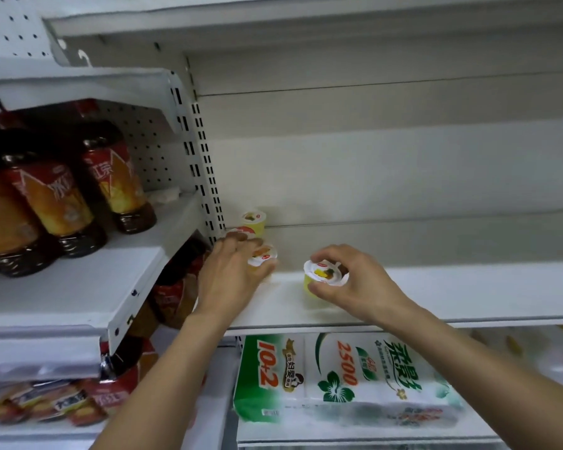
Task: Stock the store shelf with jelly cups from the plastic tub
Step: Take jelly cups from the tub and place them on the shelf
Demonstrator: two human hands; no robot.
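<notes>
4 jelly cups (325, 277) (2 in hands)

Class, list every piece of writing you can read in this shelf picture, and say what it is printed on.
"10+2": tissue pack beneath the shelf.
"2500": same tissue pack.
Large green characters on that pack: legible, not transcribed here.
Tea bottles: red label characters, blurred.
Jelly cup lids: too small.
</notes>
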